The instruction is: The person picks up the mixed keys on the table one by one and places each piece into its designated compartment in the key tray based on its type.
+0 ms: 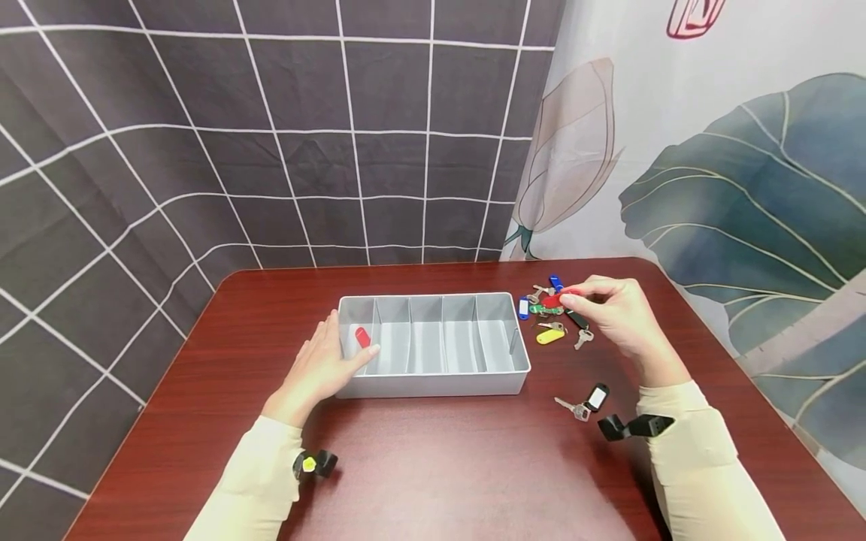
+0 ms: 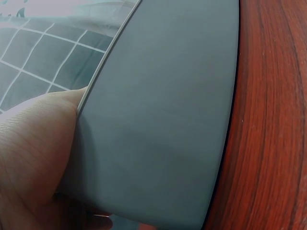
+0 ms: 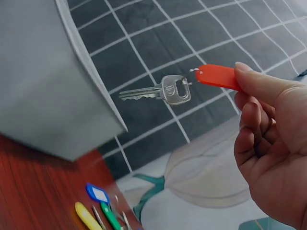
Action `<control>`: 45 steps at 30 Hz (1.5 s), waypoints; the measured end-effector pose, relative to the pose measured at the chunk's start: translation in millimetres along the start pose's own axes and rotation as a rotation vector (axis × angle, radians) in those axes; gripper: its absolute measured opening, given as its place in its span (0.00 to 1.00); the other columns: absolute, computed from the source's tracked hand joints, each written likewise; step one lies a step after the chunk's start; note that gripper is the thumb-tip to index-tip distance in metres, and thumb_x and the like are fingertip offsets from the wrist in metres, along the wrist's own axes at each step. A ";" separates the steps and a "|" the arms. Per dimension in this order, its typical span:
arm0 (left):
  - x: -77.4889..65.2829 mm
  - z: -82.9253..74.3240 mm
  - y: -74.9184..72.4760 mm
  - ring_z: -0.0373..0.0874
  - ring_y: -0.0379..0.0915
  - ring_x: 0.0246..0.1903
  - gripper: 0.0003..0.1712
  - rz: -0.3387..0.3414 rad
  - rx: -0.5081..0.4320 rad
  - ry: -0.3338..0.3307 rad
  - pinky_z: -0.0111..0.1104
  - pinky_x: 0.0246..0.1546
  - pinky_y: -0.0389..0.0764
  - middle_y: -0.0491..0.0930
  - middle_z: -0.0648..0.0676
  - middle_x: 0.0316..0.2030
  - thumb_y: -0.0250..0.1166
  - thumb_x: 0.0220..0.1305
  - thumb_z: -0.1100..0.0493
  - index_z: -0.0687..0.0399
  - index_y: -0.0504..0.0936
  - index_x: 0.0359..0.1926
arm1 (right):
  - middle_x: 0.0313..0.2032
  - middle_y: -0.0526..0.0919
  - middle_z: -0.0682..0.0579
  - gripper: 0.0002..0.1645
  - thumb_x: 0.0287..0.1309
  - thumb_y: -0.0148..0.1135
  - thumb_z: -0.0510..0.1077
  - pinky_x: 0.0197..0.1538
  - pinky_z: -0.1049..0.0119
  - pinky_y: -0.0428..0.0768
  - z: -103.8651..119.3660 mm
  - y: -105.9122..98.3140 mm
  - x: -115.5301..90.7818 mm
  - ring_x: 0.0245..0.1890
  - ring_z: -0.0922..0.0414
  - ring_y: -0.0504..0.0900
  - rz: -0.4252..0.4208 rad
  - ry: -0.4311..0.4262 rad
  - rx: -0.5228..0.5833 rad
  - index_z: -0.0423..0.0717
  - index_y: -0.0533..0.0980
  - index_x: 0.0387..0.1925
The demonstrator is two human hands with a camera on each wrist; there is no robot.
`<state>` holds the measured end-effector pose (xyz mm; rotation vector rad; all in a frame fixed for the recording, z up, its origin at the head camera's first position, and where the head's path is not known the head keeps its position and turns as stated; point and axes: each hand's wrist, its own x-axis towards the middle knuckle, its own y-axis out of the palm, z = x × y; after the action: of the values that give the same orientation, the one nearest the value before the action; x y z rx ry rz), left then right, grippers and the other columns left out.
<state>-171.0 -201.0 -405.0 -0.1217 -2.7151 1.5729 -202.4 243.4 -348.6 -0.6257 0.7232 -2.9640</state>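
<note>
My right hand point(image 1: 612, 315) pinches a red key tag point(image 3: 217, 76) between thumb and fingers, above a pile of tagged keys. A silver key point(image 3: 175, 91) hangs from the tag by a small ring. My left hand point(image 1: 319, 364) holds the left end of a grey divided tray point(image 1: 433, 385), its fingers along the outer side and its thumb over the front rim. Inside the leftmost compartment lies another red key tag point(image 1: 363, 337); whether a key is attached cannot be seen from here.
Right of the tray lie a yellow tag point(image 1: 551, 336), a blue tag point(image 1: 524, 308), a green tag point(image 1: 537, 309) and several keys. Nearer the front is a key with a black-framed tag point(image 1: 598, 397). Curtains point(image 1: 392, 150) stand behind the reddish-brown table point(image 1: 419, 466).
</note>
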 end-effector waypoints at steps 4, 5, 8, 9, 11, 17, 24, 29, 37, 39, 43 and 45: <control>-0.4 -0.2 0.5 0.63 0.42 0.71 0.66 -0.003 0.001 0.002 0.58 0.67 0.49 0.47 0.68 0.72 0.53 0.54 0.22 0.64 0.38 0.75 | 0.28 0.82 0.51 0.09 0.52 0.71 0.40 0.21 0.70 0.73 7.8 9.8 4.8 0.26 0.55 0.75 0.006 -0.026 0.076 0.38 0.86 0.35; -0.2 0.0 0.6 0.63 0.42 0.71 0.66 -0.002 0.002 0.002 0.58 0.67 0.49 0.47 0.68 0.72 0.53 0.54 0.22 0.64 0.38 0.75 | 0.28 0.82 0.50 0.09 0.52 0.71 0.39 0.22 0.70 0.74 13.3 12.3 5.4 0.26 0.55 0.75 0.012 -0.028 0.085 0.37 0.85 0.34; -0.2 0.0 0.5 0.63 0.42 0.71 0.66 -0.001 0.002 0.002 0.58 0.67 0.49 0.47 0.68 0.72 0.53 0.54 0.22 0.64 0.38 0.75 | 0.29 0.82 0.50 0.09 0.52 0.71 0.38 0.24 0.70 0.76 20.6 20.5 10.2 0.27 0.56 0.76 0.032 -0.025 0.106 0.35 0.85 0.34; 0.1 0.2 0.7 0.63 0.42 0.71 0.66 -0.001 0.002 0.004 0.58 0.67 0.49 0.47 0.68 0.72 0.53 0.54 0.22 0.64 0.38 0.75 | 0.29 0.82 0.50 0.09 0.53 0.71 0.38 0.24 0.70 0.77 23.0 23.4 11.6 0.27 0.57 0.77 0.041 -0.014 0.120 0.34 0.85 0.34; -0.2 0.2 0.3 0.64 0.42 0.71 0.66 -0.001 0.003 0.007 0.59 0.67 0.49 0.47 0.68 0.72 0.53 0.55 0.23 0.65 0.38 0.74 | 0.30 0.82 0.50 0.11 0.53 0.71 0.38 0.26 0.69 0.81 26.9 29.0 14.1 0.27 0.57 0.77 0.061 0.012 0.148 0.33 0.84 0.36; -1.8 0.0 0.1 0.63 0.43 0.71 0.66 -0.006 -0.004 0.003 0.59 0.67 0.49 0.47 0.68 0.72 0.53 0.55 0.23 0.65 0.39 0.74 | 0.30 0.80 0.51 0.14 0.53 0.72 0.44 0.26 0.63 0.83 32.8 46.3 20.7 0.28 0.56 0.76 0.091 0.035 0.176 0.37 0.85 0.37; -1.9 2.3 1.7 0.64 0.43 0.71 0.66 -0.009 -0.007 0.005 0.58 0.67 0.49 0.47 0.68 0.72 0.53 0.54 0.22 0.65 0.39 0.74 | 0.27 0.81 0.51 0.12 0.52 0.72 0.45 0.16 0.68 0.69 37.0 62.4 27.6 0.27 0.54 0.71 0.092 -0.036 0.124 0.41 0.86 0.35; -2.0 2.1 1.8 0.64 0.42 0.71 0.67 -0.007 -0.010 0.006 0.58 0.67 0.49 0.47 0.68 0.72 0.52 0.54 0.22 0.65 0.39 0.74 | 0.28 0.83 0.52 0.10 0.52 0.72 0.42 0.21 0.68 0.68 45.7 72.0 30.1 0.28 0.55 0.73 0.101 -0.038 0.140 0.40 0.86 0.35; -1.9 1.3 1.6 0.64 0.41 0.71 0.67 -0.008 -0.013 0.005 0.57 0.67 0.48 0.47 0.67 0.73 0.52 0.54 0.21 0.64 0.39 0.75 | 0.30 0.86 0.54 0.11 0.53 0.70 0.39 0.27 0.70 0.70 78.7 83.5 28.4 0.27 0.61 0.75 0.138 -0.047 0.110 0.36 0.85 0.37; -1.6 1.1 1.5 0.64 0.41 0.71 0.67 -0.013 -0.010 0.008 0.57 0.68 0.49 0.47 0.67 0.73 0.52 0.54 0.21 0.64 0.40 0.75 | 0.31 0.86 0.54 0.11 0.53 0.70 0.39 0.27 0.70 0.70 78.4 87.7 30.6 0.27 0.61 0.76 0.148 -0.030 0.137 0.36 0.85 0.37; -1.3 1.3 1.2 0.64 0.42 0.71 0.67 -0.022 -0.004 0.013 0.57 0.67 0.49 0.48 0.68 0.72 0.52 0.53 0.21 0.65 0.40 0.74 | 0.32 0.87 0.54 0.13 0.53 0.71 0.41 0.29 0.69 0.74 68.7 98.6 39.2 0.29 0.60 0.80 0.169 0.023 0.208 0.36 0.85 0.39; -1.8 1.6 1.1 0.64 0.42 0.71 0.67 -0.020 -0.004 0.012 0.57 0.67 0.49 0.48 0.68 0.72 0.52 0.53 0.21 0.65 0.40 0.74 | 0.32 0.87 0.53 0.14 0.52 0.72 0.42 0.31 0.68 0.76 63.5 104.5 44.2 0.29 0.59 0.81 0.178 0.036 0.210 0.38 0.85 0.39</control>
<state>-169.1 -202.0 -406.6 -0.1040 -2.7016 1.5572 -225.3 117.2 -327.3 -0.4694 0.4352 -2.8407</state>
